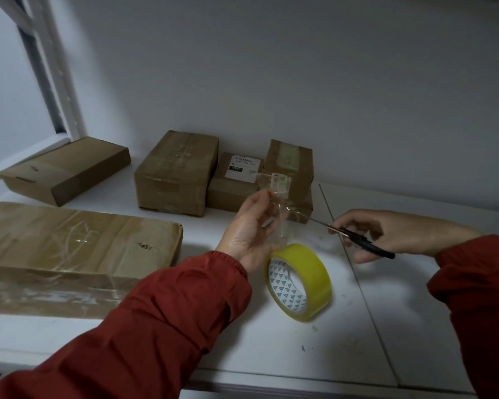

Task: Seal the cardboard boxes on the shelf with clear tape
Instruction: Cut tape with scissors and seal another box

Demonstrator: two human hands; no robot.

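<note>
A yellowish roll of clear tape (300, 280) stands on edge on the white shelf (357, 326). My left hand (251, 228) holds up a pulled-out strip of clear tape (280, 208) that runs from the roll to its fingertips. My right hand (386, 234) grips black-handled scissors (357, 239), with the blade tips close to the strip's right side. Several cardboard boxes stand behind: a tall one (176, 174), a labelled one (236, 180) and a small stacked one (291, 165).
A large flat taped box (75, 246) lies at the left front. Another flat box (67, 168) sits at the back left beside a white upright post (61, 76). A seam (357, 280) runs across the shelf on the right. The wall stands close behind.
</note>
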